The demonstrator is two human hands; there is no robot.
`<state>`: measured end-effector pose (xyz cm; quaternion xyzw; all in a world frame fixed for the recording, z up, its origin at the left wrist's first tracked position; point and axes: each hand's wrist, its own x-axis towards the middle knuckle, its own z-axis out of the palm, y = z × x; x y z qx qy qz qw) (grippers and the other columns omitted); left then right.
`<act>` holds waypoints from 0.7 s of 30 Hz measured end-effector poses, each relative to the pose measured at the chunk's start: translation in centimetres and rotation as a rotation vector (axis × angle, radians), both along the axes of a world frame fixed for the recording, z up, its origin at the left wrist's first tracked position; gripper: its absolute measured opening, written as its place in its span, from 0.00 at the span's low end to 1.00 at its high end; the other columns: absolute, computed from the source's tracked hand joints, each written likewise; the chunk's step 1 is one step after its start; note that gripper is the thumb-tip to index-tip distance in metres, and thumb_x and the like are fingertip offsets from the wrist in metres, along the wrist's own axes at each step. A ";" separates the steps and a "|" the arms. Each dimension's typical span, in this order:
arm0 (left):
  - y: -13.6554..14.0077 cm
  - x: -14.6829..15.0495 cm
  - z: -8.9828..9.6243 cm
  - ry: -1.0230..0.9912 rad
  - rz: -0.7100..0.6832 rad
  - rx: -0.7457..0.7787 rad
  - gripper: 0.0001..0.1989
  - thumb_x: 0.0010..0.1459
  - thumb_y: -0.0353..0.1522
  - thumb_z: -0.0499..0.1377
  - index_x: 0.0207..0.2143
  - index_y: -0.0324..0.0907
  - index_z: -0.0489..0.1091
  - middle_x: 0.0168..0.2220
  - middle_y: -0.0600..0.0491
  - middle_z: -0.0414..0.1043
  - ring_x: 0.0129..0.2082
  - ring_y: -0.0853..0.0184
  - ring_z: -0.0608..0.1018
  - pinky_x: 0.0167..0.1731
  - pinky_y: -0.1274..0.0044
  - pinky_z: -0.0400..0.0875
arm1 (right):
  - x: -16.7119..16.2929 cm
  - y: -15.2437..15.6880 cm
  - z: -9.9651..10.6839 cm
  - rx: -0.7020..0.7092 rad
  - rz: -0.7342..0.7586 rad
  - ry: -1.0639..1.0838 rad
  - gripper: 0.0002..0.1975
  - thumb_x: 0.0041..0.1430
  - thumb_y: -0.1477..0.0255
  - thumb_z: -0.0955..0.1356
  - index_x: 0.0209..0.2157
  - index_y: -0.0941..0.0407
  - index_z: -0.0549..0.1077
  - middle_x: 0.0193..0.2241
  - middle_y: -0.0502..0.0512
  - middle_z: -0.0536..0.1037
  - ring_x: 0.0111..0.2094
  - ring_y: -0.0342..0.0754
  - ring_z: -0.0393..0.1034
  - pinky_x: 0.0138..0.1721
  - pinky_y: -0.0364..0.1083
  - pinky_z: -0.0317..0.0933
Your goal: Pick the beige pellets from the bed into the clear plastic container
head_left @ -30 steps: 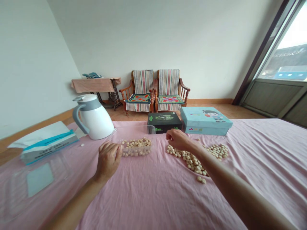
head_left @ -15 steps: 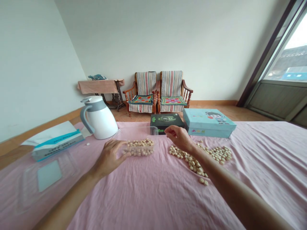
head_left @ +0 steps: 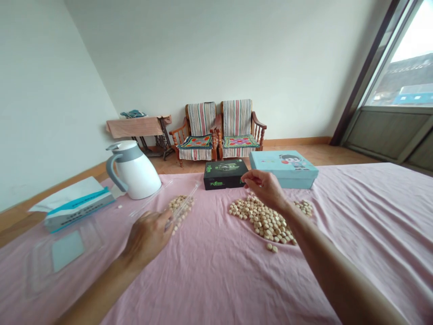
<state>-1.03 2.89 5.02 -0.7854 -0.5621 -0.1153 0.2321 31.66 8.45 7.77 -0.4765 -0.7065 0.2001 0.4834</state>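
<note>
My left hand [head_left: 149, 232] is closed on the near side of a clear plastic container [head_left: 153, 198], which is tilted. Small round beige pieces [head_left: 181, 204] show at the container's right side, partly through the plastic; whether they lie inside it or on the cloth I cannot tell. My right hand [head_left: 265, 187] hovers above a larger pile of the same beige pieces [head_left: 260, 216], close to the black box [head_left: 226, 174]. Its fingers are loosely bent, thumb and fingertips slightly apart, with nothing visible in them. The right forearm hides part of the pile.
A pink cloth [head_left: 189, 280] covers the surface. On the left are a white-and-grey jug [head_left: 135, 174], a tissue pack [head_left: 79, 205] and a clear plastic lid [head_left: 67, 250]. A light blue box [head_left: 284, 169] stands behind the pile. Two wooden chairs [head_left: 216, 131] are farther back.
My left hand has tilted the plastic container, its far edge now slanting. My right hand stays raised and is farther from the container. The view has shifted slightly.
</note>
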 end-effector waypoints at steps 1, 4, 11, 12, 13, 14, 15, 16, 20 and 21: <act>-0.3 1.2 -0.1 -0.007 0.006 -0.015 0.09 0.57 0.33 0.50 0.29 0.42 0.69 0.24 0.51 0.72 0.27 0.63 0.73 0.29 0.74 0.60 | 0.2 0.0 0.1 -0.003 0.002 0.004 0.08 0.53 0.74 0.63 0.31 0.58 0.73 0.26 0.52 0.77 0.28 0.44 0.73 0.29 0.41 0.63; -0.6 4.4 -0.5 -0.079 0.006 -0.098 0.07 0.55 0.32 0.52 0.31 0.42 0.69 0.26 0.52 0.73 0.29 0.63 0.75 0.30 0.75 0.61 | 0.9 -0.1 0.3 -0.003 0.017 0.025 0.08 0.53 0.73 0.63 0.32 0.58 0.73 0.27 0.52 0.77 0.28 0.44 0.74 0.29 0.40 0.63; 0.6 9.9 -0.7 -0.262 -0.102 -0.302 0.12 0.54 0.30 0.54 0.41 0.44 0.69 0.31 0.53 0.75 0.33 0.65 0.77 0.32 0.77 0.64 | 1.6 0.0 0.6 -0.005 0.020 0.031 0.08 0.53 0.73 0.63 0.33 0.58 0.73 0.28 0.53 0.78 0.28 0.43 0.73 0.29 0.40 0.63; 0.8 10.6 -0.7 -0.273 -0.119 -0.305 0.12 0.54 0.30 0.54 0.42 0.44 0.69 0.31 0.53 0.76 0.33 0.65 0.77 0.32 0.77 0.64 | 1.6 0.0 0.6 -0.001 0.017 0.014 0.08 0.53 0.74 0.63 0.32 0.58 0.74 0.27 0.53 0.78 0.28 0.43 0.73 0.29 0.40 0.62; 0.9 11.2 -0.8 -0.279 -0.135 -0.303 0.12 0.54 0.31 0.54 0.41 0.44 0.69 0.31 0.53 0.76 0.33 0.64 0.77 0.32 0.76 0.65 | 1.6 0.1 0.6 0.003 0.011 -0.013 0.08 0.53 0.74 0.63 0.32 0.58 0.74 0.27 0.52 0.78 0.28 0.43 0.73 0.29 0.40 0.62; 1.1 11.7 -0.7 -0.281 -0.153 -0.303 0.11 0.55 0.32 0.54 0.41 0.44 0.69 0.31 0.52 0.75 0.33 0.63 0.77 0.33 0.76 0.65 | 1.7 0.1 0.5 0.008 0.000 -0.051 0.08 0.53 0.75 0.63 0.32 0.58 0.74 0.26 0.52 0.78 0.27 0.43 0.72 0.30 0.40 0.61; 1.1 12.1 -0.6 -0.283 -0.174 -0.305 0.10 0.55 0.34 0.55 0.40 0.43 0.69 0.30 0.52 0.75 0.33 0.63 0.77 0.33 0.75 0.65 | 1.7 0.2 0.3 0.012 -0.015 -0.100 0.08 0.53 0.75 0.63 0.32 0.58 0.74 0.26 0.52 0.78 0.27 0.43 0.71 0.30 0.40 0.60; 1.2 12.3 -0.3 -0.292 -0.201 -0.307 0.11 0.54 0.37 0.56 0.40 0.43 0.70 0.30 0.52 0.75 0.33 0.62 0.77 0.33 0.74 0.66 | 1.8 0.3 0.2 0.012 -0.027 -0.161 0.08 0.52 0.76 0.63 0.31 0.57 0.74 0.26 0.52 0.78 0.28 0.43 0.71 0.30 0.40 0.59; 1.4 11.4 1.2 -0.457 -0.341 -0.187 0.17 0.54 0.42 0.58 0.43 0.43 0.68 0.39 0.50 0.75 0.40 0.61 0.75 0.42 0.72 0.66 | 1.9 0.7 -1.2 -0.042 -0.020 -0.484 0.09 0.50 0.79 0.63 0.31 0.58 0.75 0.30 0.55 0.78 0.31 0.45 0.70 0.32 0.41 0.57; 1.6 10.6 1.5 -0.521 -0.349 -0.105 0.16 0.55 0.41 0.57 0.44 0.43 0.68 0.42 0.50 0.74 0.43 0.61 0.74 0.45 0.71 0.65 | 1.8 0.8 -1.7 -0.069 -0.013 -0.566 0.10 0.50 0.79 0.63 0.32 0.58 0.75 0.31 0.56 0.78 0.33 0.45 0.71 0.32 0.41 0.57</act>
